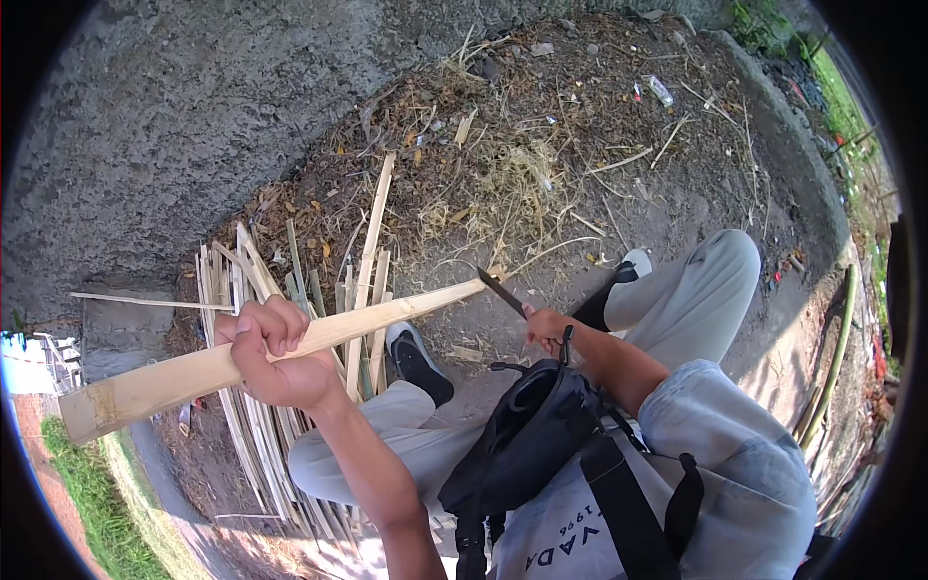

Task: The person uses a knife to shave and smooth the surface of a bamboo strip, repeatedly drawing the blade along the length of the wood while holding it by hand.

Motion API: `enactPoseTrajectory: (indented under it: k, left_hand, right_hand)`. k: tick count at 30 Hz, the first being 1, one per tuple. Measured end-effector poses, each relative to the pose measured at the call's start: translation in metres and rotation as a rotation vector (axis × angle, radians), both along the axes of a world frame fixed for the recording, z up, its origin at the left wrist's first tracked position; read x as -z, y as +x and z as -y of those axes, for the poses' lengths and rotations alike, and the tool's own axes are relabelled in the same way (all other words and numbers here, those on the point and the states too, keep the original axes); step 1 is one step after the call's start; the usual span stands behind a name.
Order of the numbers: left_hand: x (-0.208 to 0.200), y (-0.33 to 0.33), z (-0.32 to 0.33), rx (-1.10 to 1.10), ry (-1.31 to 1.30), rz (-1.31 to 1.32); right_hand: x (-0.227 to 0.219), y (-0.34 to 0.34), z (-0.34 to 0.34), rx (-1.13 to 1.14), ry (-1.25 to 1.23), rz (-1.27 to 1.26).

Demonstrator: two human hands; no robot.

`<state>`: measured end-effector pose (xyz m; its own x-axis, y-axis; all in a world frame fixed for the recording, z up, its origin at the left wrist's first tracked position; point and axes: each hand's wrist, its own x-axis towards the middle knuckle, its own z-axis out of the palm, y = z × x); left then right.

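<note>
Over the pile of thin strips (266,449), a broad pale wooden strip (353,327) is held aslant by the left hand (280,353), its grip curled firmly round the wood. To the right of the pile, a dark-bladed knife (499,289) is clasped by the handle in the right hand (548,329), its blade seen at the strip's narrow end

Rough grey wall (222,116) ahead and left of you; brown dirt ground (696,208) around you, leaf litter (638,97) on it; low curb (788,135) right; sunlit grass (97,503) far left.
</note>
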<state>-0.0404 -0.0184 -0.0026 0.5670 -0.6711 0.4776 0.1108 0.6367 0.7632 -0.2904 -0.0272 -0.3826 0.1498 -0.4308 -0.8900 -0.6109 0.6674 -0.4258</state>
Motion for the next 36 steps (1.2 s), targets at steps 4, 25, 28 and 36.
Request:
enactPoseTrajectory:
  k: [4,25,28,36]
  left_hand:
    - [0.006,0.010,-0.003,-0.039,0.018,-0.005]
    - [0.006,0.033,-0.012,-0.073,0.040,-0.047]
    - [0.003,0.026,-0.016,-0.008,0.024,-0.050]
    - [0.002,0.022,-0.012,-0.021,0.009,-0.032]
  right_hand:
    - [-0.045,0.002,0.003,-0.156,-0.189,-0.132]
    - [-0.014,0.019,-0.026,-0.240,-0.150,-0.240]
    - [-0.034,0.015,-0.005,-0.026,0.029,-0.061]
    - [0.023,0.008,-0.036,-0.351,-0.500,-0.304]
